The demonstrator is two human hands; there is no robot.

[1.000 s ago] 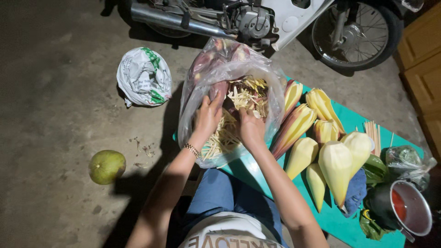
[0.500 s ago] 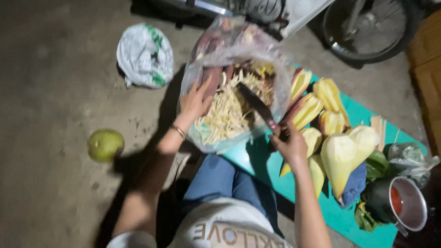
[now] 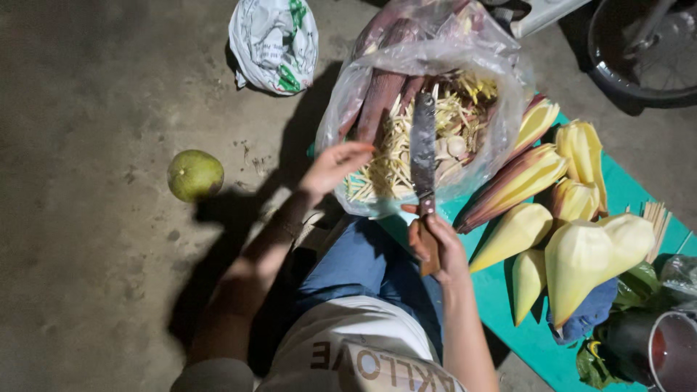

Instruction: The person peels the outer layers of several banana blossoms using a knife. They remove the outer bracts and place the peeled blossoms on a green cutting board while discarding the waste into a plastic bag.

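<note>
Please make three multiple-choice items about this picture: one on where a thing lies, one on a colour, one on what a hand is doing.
1. Where does the round fruit lie?
A. on the bare floor, left of the person
B. inside the clear bag
C. on the mat

2. What colour is the mat?
A. red
B. teal green
C. white

3. What is the right hand doing?
A. resting open on the floor
B. holding a cup
C. holding a knife by its grip

Answers: 1 A, the fruit sits alone on the floor. 2 B, teal shows under the peeled buds. 3 C, the blade points into the bag.
</note>
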